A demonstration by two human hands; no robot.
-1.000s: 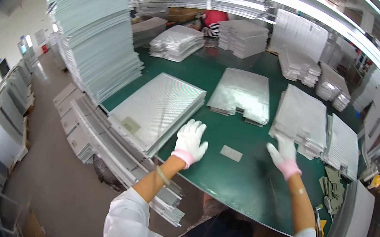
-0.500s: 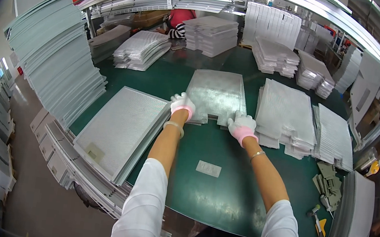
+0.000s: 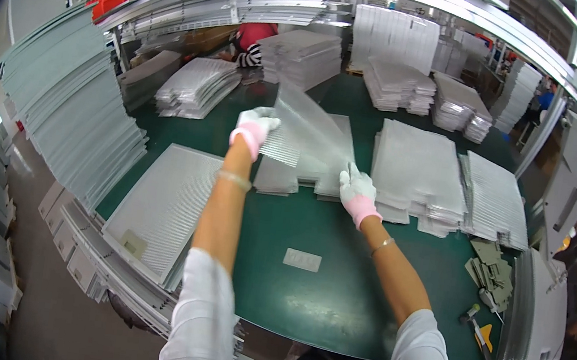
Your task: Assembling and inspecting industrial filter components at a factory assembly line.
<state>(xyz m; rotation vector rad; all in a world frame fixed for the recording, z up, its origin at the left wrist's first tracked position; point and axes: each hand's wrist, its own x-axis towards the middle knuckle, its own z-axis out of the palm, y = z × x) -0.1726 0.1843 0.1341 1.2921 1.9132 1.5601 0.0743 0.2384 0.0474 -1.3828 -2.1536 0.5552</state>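
Both arms are stretched far forward; the gloved left hand (image 3: 254, 129) is raised, the right hand (image 3: 356, 189) lower, both closed.

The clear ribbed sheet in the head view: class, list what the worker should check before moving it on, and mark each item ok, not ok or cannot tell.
1. Left hand grips the clear ribbed sheet at its upper left edge: ok.
2. Right hand grips its lower right corner: ok.
3. Sheet lifted off the centre stack, tilted: ok.
4. Only one sheet picked up: cannot tell, it is see-through and blurred.
5. Bare green table in front of the person, apart from a small pale plate: ok.
6. Both gloves on: ok.
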